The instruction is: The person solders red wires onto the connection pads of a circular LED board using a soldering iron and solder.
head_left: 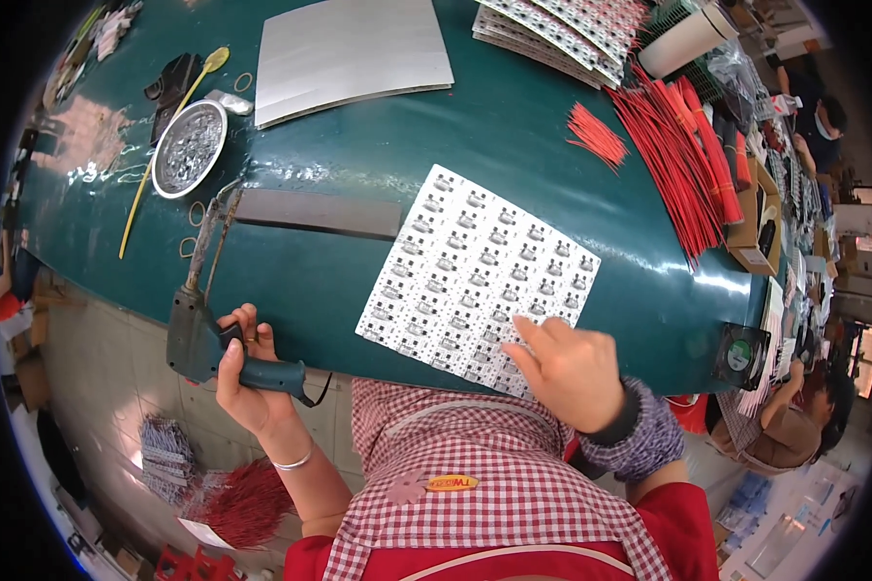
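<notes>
My left hand (252, 382) is wrapped round the handle of a dark green soldering gun (194, 339), whose metal tip points away from me over the table. A white panel of small circuit boards (455, 266) lies tilted on the green table in front of me, with rows of small parts on it. Over its lower right part is my right hand (574, 376). The thumb and index finger of that hand are apart at the panel's surface, with nothing visible between them, and the other fingers are curled.
A dark flat bar (315, 211) lies left of the panel. Beyond the gun are a metal bowl (190, 150) and a yellow stick (157, 165). Grey sheets (354, 58) and stacked panels (552, 44) are at the back; red wires (664, 160) lie right. Two people are off to the right.
</notes>
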### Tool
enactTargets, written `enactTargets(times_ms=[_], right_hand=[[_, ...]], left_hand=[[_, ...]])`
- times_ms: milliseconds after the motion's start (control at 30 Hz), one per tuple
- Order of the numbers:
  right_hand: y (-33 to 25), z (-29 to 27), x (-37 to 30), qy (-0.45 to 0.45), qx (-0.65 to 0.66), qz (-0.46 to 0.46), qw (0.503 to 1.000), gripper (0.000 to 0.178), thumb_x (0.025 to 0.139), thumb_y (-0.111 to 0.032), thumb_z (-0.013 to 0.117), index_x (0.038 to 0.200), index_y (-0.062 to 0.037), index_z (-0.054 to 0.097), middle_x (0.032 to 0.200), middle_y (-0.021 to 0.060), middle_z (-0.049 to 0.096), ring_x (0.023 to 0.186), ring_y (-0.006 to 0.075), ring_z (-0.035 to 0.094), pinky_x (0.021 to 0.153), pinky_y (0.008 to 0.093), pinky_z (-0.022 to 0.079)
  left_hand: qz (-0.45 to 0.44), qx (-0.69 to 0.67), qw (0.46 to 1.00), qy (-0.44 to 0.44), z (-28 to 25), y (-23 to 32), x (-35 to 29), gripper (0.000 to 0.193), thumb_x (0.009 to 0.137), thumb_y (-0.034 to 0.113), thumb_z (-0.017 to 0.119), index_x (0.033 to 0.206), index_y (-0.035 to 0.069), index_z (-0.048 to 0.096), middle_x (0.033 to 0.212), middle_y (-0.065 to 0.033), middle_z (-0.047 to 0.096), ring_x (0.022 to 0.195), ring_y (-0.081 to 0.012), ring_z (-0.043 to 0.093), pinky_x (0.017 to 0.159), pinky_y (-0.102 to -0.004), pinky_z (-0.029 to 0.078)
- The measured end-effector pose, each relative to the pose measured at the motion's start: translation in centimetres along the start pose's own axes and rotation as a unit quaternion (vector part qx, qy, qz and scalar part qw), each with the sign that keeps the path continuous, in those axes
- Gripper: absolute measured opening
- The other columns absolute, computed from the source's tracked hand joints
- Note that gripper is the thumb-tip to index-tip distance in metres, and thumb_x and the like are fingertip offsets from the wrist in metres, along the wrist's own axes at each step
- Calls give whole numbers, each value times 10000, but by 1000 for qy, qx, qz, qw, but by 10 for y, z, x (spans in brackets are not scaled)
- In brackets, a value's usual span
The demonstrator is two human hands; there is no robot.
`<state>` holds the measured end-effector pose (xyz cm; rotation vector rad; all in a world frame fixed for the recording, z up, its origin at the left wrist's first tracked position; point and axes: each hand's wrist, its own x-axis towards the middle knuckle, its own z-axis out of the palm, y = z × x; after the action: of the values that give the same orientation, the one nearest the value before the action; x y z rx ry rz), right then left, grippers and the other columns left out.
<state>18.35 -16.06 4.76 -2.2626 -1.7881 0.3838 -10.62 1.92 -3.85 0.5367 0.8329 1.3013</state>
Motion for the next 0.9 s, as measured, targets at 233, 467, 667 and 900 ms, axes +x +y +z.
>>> enactTargets(times_ms=[233,467,667,900], right_hand=[[-23,47,167,108,112,-215,964,456,842,-130,763,1250,-6,600,1044,143,587,986,325,586,831,408,514],[-65,85,221,23,28,-269,963,223,741,-16,737,939,53,660,1033,194,588,1006,358,570,798,447,540],[-39,45,222,-58,71,-315,944,272,723,96,674,975,30,598,1058,193,547,1003,374,521,867,421,476],[14,-5,175,-181,160,-381,893,430,786,57,681,1206,41,590,1144,176,555,1080,358,546,930,419,487]], left_hand=[[32,4,999,15,-9,12,-2,320,890,49,600,1194,-50,601,1170,-173,617,1218,-274,557,974,-385,507],[41,-1,997,64,-23,19,-23,330,891,36,607,1205,-62,579,1182,-187,616,1233,-284,560,985,-386,516],[66,-34,993,88,-37,23,-29,330,893,49,622,1202,-59,577,1201,-193,616,1255,-296,559,995,-390,517],[62,-44,994,73,-41,21,-25,328,892,45,620,1203,-52,578,1219,-184,610,1256,-295,555,1011,-386,507]])
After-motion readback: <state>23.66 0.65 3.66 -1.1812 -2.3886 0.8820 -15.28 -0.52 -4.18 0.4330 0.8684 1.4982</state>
